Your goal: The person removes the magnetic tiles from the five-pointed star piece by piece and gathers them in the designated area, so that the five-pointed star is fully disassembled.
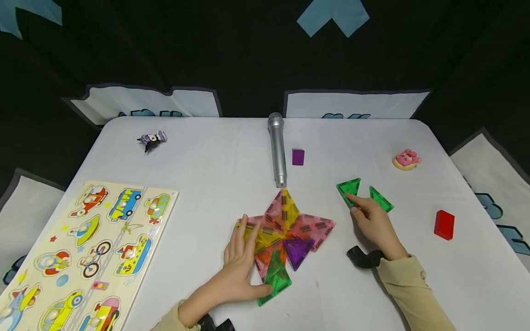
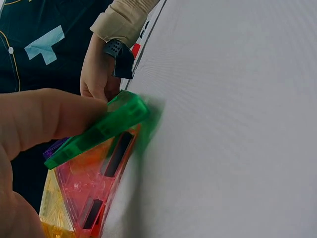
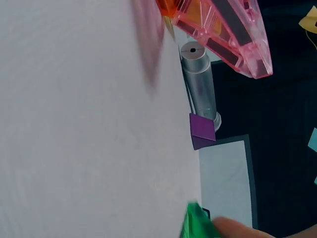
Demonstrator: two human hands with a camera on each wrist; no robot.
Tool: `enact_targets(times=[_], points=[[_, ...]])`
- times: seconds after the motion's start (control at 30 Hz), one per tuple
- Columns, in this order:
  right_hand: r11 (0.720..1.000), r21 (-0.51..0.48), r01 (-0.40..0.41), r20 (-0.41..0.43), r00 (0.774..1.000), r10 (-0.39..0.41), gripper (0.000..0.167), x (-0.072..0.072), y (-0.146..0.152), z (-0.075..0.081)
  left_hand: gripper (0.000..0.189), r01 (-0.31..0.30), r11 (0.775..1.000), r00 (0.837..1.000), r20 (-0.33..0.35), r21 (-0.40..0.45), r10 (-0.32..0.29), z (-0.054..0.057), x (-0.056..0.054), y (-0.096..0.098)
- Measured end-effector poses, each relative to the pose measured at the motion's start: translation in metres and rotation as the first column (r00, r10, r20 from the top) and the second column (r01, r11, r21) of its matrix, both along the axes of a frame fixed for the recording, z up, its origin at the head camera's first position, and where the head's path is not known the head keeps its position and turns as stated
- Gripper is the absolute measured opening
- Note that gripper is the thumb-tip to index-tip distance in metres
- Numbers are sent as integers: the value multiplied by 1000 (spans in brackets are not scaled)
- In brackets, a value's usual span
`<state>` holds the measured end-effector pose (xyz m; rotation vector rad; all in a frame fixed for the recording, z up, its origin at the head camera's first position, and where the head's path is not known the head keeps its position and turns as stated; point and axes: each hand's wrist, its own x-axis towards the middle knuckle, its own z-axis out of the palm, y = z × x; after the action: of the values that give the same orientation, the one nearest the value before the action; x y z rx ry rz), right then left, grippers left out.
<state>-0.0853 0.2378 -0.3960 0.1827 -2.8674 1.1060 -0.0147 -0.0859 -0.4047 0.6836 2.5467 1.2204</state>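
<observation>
A star-shaped build of translucent magnetic tiles (image 1: pixel 273 220) in pink, yellow and orange lies mid-table. A purple triangle tile (image 1: pixel 298 252) and a green triangle tile (image 1: pixel 278 276) are at its lower side. My left hand (image 1: pixel 240 269) spreads over its left part, fingertips touching the yellow and pink tiles, the thumb resting on the green tile (image 2: pixel 104 126). To the right, my right hand (image 1: pixel 374 225) pinches another green triangle tile (image 1: pixel 348 188) between thumb and finger. Beside that hand lies one more green triangle tile (image 1: pixel 382 199).
A silver microphone (image 1: pixel 278 149) lies behind the star, with a purple block (image 1: pixel 298 156) next to it. On the right are a red block (image 1: pixel 444 225) and a pink figurine (image 1: pixel 406 159). A vehicle puzzle board (image 1: pixel 161 207) fills the left; a small dark toy (image 1: pixel 152 140) lies behind it.
</observation>
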Motion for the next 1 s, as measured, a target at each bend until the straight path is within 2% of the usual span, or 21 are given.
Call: enact_targets(times=[0.07,0.13,0.2,0.23,0.3,0.37,0.43,0.57,0.67,0.77,0.87,1.0], points=[[1000,1,-3,-17,1000,3,36,1,-2,0,123,-3,1000,1000,-2,3,3,0,0,0],[1000,-12,-10,-68,998,10,37,3,-7,2,122,-5,1000,1000,-5,3,5,0,0,0],[997,-33,-76,-137,988,71,38,8,-16,4,122,-11,1000,1000,-6,-1,11,1,1,0],[990,-39,-136,-162,978,128,39,12,-22,6,122,-14,1000,1000,-9,-5,14,1,1,0],[957,-16,-290,-186,941,283,44,21,-36,9,122,-19,1000,1000,-16,-12,19,0,2,1],[902,42,-430,-171,886,431,53,31,-50,10,122,-26,1000,999,-26,-15,26,0,3,2],[857,119,-501,-156,843,514,61,39,-60,11,120,-32,999,998,-49,-11,31,-1,4,3],[835,256,-487,-204,817,539,67,45,-70,10,108,-68,998,992,-111,-15,66,-4,6,5],[817,291,-498,-223,795,564,65,45,-73,9,101,-107,994,983,-151,-32,101,-7,6,7],[795,288,-533,-236,766,598,59,44,-74,8,100,-132,990,979,-163,-46,123,-8,6,8],[782,239,-576,-270,734,623,45,42,-74,9,101,-142,989,980,-151,-53,132,-8,6,9],[734,204,-648,-285,678,677,26,38,-71,14,101,-147,987,981,-134,-57,139,-7,5,10]])
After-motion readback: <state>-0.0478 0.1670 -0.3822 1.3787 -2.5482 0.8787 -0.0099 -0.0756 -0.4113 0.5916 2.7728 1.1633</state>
